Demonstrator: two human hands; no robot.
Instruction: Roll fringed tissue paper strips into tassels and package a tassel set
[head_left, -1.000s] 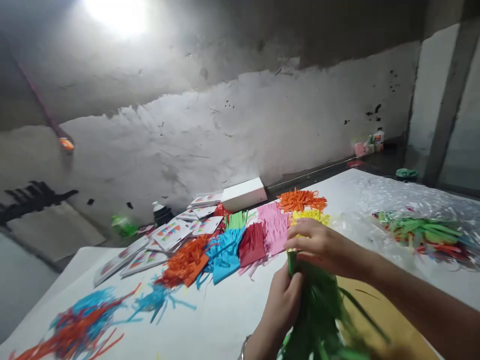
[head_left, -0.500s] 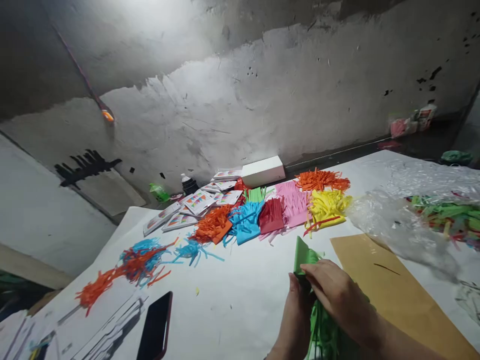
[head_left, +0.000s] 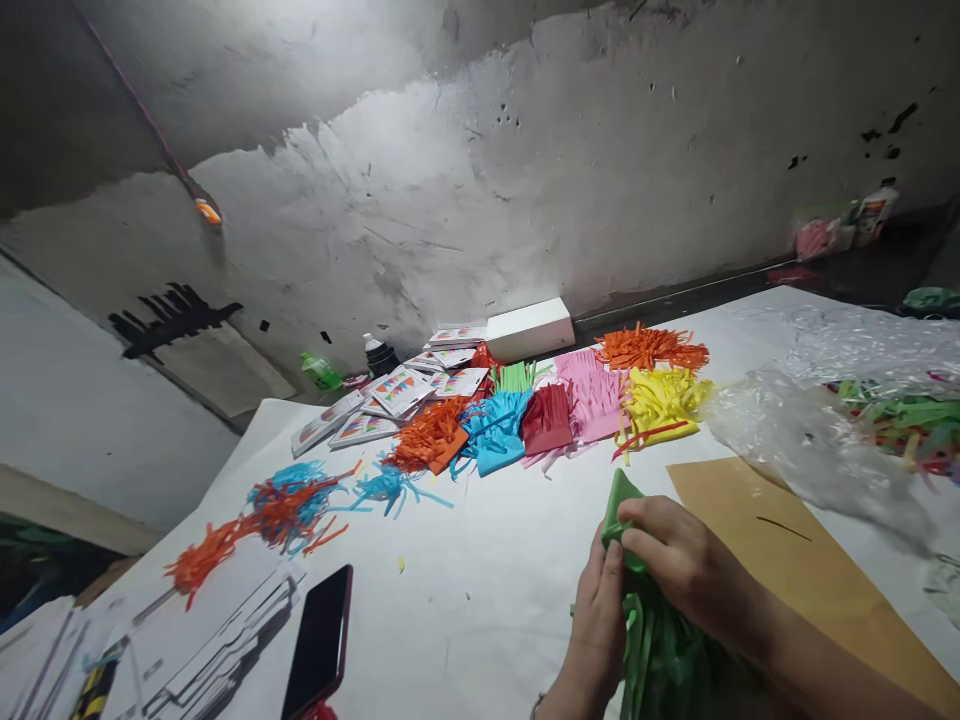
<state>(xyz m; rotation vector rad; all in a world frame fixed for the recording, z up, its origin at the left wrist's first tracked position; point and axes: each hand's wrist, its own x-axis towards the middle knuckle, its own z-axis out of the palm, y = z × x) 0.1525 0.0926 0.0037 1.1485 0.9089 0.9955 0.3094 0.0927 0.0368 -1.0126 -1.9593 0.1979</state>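
Both my hands hold a bundle of green fringed paper (head_left: 654, 655) low in the view, near the table's front edge. My left hand (head_left: 596, 620) grips its left side with fingers pressed against it. My right hand (head_left: 686, 565) pinches the folded top end, whose tip (head_left: 619, 497) sticks up above my fingers. Cut green strips hang down between my wrists. Beyond my hands lies a row of fringed paper pieces: orange (head_left: 429, 443), blue (head_left: 491, 432), red (head_left: 547, 420), pink (head_left: 592, 395), yellow (head_left: 661, 400).
The table is covered in white paper (head_left: 480, 570). A brown envelope (head_left: 795, 560) lies right of my hands, a dark phone (head_left: 320, 645) to the left. Crumpled clear plastic (head_left: 810, 440) with coloured strips sits at right. Printed cards (head_left: 375, 410), a white box (head_left: 529, 328) and loose strips (head_left: 277, 510) lie farther back.
The view tilted down and left, bringing the phone into sight. My hands drew the green bundle nearer, and my right hand shifted from above it to pinching its folded top.
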